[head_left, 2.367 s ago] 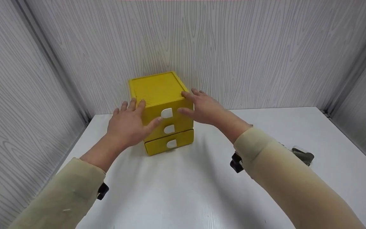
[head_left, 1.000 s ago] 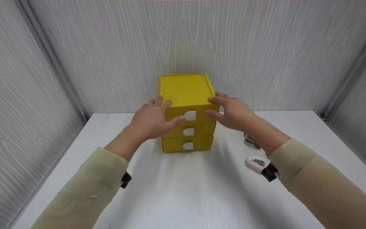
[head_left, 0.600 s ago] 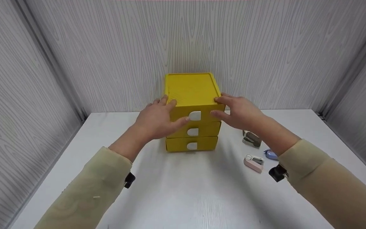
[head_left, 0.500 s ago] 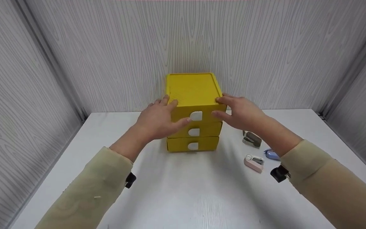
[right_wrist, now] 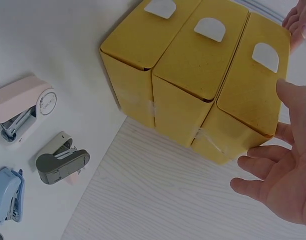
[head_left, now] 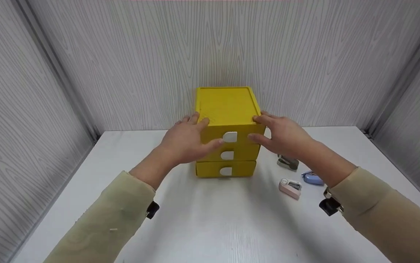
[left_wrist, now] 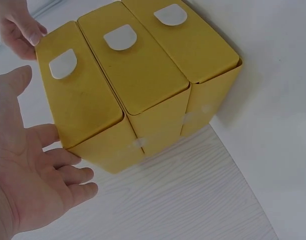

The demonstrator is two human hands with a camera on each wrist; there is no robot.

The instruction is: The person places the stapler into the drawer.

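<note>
White table [head_left: 210, 226], drawer box [head_left: 227, 109], contents hidden

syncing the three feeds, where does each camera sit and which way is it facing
Head: worn high, facing forward and down at the yellow three-drawer box on the white table; both sleeved arms show.
Left wrist: beside the box's left side; left hand shows.
Right wrist: beside its right side; right hand, three small staplers.
All share the box.

three small staplers [head_left: 289, 188] — white table [head_left: 210, 226]
</note>
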